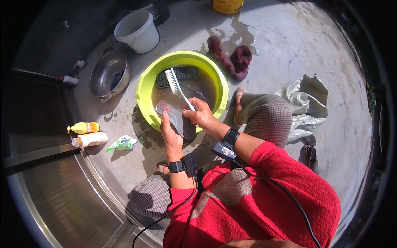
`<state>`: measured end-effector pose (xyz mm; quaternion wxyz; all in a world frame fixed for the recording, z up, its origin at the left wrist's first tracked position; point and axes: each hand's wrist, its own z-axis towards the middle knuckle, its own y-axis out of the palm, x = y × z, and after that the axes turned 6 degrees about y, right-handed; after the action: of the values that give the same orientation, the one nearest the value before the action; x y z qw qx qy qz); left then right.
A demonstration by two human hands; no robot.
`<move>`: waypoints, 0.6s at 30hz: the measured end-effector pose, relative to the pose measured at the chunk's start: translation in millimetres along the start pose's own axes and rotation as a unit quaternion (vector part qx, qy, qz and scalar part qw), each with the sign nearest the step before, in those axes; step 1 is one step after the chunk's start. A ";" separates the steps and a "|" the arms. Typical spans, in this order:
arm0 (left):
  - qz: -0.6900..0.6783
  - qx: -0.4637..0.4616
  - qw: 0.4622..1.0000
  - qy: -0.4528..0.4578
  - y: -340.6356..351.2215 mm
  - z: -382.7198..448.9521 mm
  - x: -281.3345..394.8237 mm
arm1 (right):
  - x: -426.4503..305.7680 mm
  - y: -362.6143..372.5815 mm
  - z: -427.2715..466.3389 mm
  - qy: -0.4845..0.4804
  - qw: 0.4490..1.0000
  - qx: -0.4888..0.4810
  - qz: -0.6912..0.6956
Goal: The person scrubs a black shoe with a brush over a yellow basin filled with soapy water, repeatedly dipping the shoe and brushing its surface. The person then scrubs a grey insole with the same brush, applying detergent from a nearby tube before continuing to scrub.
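Note:
My left hand [171,136] holds a grey insole [176,116] with a red printed patch, tilted over the near rim of a yellow-green plastic basin [143,108]. In my right hand [200,114] is the handle of a scrubbing brush [178,85] with white bristles and a pale blue handle; its head points away from me above the basin, clear of the insole's printed end. Murky water [204,83] stands in the basin. A dark, ridged shoe sole or slipper [189,72] lies in it near the far wall, partly behind the brush.
A metal pot [102,74] with dark cloth and a white bucket [142,34] stand left of the basin. Dark red furry shoes [240,63] are beyond it. A pump bottle [88,127], a pinkish bottle [93,139] and a plastic packet [124,143] lie left. A silvery sack [305,108] lies right.

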<state>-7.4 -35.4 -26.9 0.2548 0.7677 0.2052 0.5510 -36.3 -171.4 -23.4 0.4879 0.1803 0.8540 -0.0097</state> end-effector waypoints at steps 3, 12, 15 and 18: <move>0.065 -0.042 0.997 0.005 2.7 -9.7 -2.5 | -1.8 1.7 -1.9 0.005 0.999 0.002 0.034; -0.015 0.006 0.998 0.059 -24.6 3.7 12.9 | 10.7 -5.0 -2.9 -0.190 0.958 0.019 -0.215; -0.055 0.059 0.995 0.067 -42.2 11.0 20.3 | 17.5 -11.6 -19.5 -0.218 0.938 -0.104 -0.247; -0.095 0.125 0.986 0.052 -50.3 17.7 23.5 | 21.1 -12.3 -37.8 -0.248 0.876 -0.129 -0.394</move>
<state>14.9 15.2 -45.2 0.1972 0.7410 0.3577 0.5330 -81.3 -169.3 -23.3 0.6583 -0.2437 0.6992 -0.1354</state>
